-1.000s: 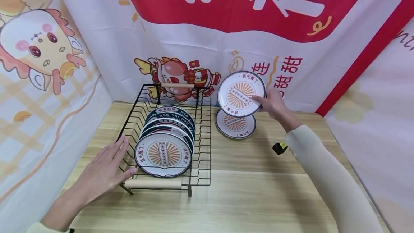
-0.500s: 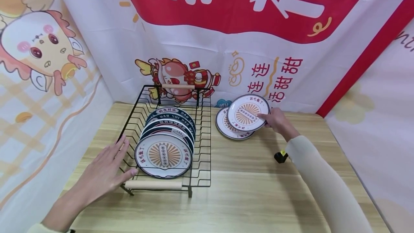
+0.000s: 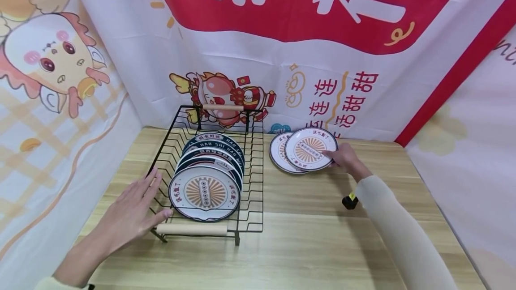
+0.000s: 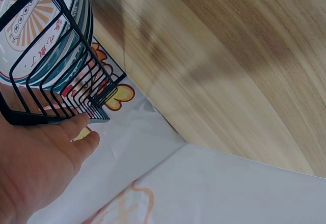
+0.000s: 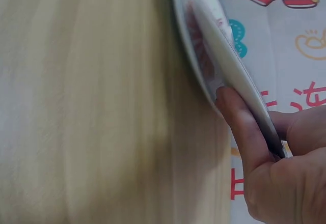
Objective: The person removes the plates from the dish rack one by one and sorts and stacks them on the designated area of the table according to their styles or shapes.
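Beside the rack (image 3: 250, 155), right hand (image 3: 346, 158) pinches upper plate's (image 3: 310, 149) rim.

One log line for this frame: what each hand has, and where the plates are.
right hand: pinches top plate over lower plate | left hand: flat against rack | rack: plates upright

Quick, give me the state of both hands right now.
Left hand: open, fingers straight, resting against the black wire rack.
Right hand: pinching the rim of the top plate.

Cartoon banners (image 3: 258, 35) behind wooden table (image 3: 306, 245)
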A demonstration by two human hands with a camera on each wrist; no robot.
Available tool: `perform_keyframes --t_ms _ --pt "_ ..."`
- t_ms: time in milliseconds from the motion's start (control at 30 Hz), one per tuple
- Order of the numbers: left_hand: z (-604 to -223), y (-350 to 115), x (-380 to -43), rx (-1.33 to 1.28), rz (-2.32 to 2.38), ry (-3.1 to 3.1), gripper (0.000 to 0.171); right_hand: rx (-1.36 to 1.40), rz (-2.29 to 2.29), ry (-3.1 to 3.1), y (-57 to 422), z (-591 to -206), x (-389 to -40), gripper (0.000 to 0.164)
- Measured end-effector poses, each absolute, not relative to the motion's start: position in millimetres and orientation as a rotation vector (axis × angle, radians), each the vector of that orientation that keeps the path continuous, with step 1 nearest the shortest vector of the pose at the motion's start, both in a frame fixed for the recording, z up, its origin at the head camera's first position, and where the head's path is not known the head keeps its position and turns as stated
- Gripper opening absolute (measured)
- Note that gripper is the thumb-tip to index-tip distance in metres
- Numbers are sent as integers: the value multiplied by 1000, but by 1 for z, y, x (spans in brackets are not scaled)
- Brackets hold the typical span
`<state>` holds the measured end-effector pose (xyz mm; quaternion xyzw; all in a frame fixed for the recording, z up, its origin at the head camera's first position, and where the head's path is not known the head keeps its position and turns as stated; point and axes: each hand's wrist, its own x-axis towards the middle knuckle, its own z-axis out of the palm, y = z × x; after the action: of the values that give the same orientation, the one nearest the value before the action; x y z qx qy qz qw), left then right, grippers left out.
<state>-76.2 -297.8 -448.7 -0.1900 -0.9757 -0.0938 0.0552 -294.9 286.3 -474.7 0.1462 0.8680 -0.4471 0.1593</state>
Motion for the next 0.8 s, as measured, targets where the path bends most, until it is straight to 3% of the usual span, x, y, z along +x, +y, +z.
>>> perform_keyframes --t_ms 300,800 --pt "-450 -299 -74 -591 -261 -2943 98 431 -1176 2497 289 -488 -291 40" --pt "-448 -297 -75 -588 -273 -2950 98 455 -1086 2528 273 -503 -298 38"
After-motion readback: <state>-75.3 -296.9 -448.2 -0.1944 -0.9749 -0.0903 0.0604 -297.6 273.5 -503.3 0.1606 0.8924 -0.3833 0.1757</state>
